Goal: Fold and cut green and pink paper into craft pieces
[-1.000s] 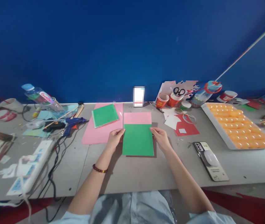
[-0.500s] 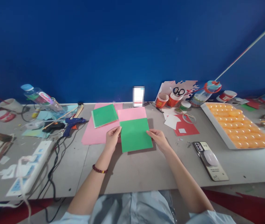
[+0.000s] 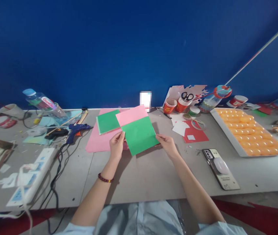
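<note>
A square of green paper (image 3: 139,136) is held up over the table between my two hands, tilted with its right side higher. A strip of pink paper (image 3: 132,115) shows along its far edge; whether the two are joined I cannot tell. My left hand (image 3: 116,143) pinches the green paper's left edge, and my right hand (image 3: 167,145) grips the right edge. Behind my left hand lies a larger pink sheet (image 3: 92,143), with a stack of green paper (image 3: 108,121) on top of it, partly covered by the held paper.
On the left are a glue gun (image 3: 76,130), a power strip (image 3: 31,179) and a plastic bottle (image 3: 43,101). To the right lie red paper (image 3: 197,133), paper cups (image 3: 170,106) with scissors (image 3: 187,96), a phone (image 3: 220,169) and a tray of orange balls (image 3: 248,130).
The green paper with its pink strip has turned anticlockwise between my hands and shifted slightly to the left. Both hands keep their hold and have barely moved.
</note>
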Tool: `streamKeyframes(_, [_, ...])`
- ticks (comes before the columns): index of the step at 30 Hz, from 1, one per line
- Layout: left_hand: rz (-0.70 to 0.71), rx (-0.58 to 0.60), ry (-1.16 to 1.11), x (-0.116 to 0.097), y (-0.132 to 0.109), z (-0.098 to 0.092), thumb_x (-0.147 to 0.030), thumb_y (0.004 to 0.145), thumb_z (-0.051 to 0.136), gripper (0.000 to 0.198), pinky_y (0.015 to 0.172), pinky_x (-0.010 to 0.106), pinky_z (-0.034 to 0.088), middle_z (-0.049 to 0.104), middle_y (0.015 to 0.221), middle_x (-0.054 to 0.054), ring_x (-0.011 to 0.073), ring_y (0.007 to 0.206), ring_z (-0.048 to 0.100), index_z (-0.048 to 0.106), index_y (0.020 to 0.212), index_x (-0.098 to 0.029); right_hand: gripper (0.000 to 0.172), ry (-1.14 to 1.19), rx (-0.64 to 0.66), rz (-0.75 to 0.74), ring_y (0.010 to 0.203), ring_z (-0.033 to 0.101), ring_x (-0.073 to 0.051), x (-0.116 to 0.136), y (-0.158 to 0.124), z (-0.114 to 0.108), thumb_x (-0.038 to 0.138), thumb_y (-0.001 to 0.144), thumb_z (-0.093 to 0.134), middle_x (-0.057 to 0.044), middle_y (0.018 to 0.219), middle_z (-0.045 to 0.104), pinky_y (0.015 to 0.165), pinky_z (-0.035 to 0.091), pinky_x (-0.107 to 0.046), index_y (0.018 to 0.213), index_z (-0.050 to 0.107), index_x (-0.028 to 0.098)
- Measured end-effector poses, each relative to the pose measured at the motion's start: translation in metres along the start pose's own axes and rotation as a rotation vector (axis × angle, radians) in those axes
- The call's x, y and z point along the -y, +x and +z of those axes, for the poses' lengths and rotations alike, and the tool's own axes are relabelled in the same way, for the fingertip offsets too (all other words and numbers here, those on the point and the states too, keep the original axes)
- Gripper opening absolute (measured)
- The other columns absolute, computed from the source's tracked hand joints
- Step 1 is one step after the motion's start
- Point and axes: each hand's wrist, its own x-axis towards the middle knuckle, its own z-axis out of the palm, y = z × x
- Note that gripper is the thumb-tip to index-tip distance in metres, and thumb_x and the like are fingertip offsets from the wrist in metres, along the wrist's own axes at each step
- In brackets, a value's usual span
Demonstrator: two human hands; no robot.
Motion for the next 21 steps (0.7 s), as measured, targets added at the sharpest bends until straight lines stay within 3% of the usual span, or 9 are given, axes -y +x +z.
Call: streamKeyframes(21, [-0.076, -0.024, -0.052, 0.0004, 0.0025, 0.0002, -0.048, 0.057, 0.079, 0.040, 0.053, 0.021, 0.045, 0.068, 0.069, 0.002, 0.0120, 0.059, 0.059, 0.071, 0.078, -0.014, 0.044, -0.006, 0.037, -0.061, 0.061, 0.066, -0.020, -0.0078, 0.0027, -0.0019, 0.054, 0.066, 0.069, -0.003, 0.074, 0.072, 0.057, 0.059, -0.034, 0.090, 0.074, 0.018])
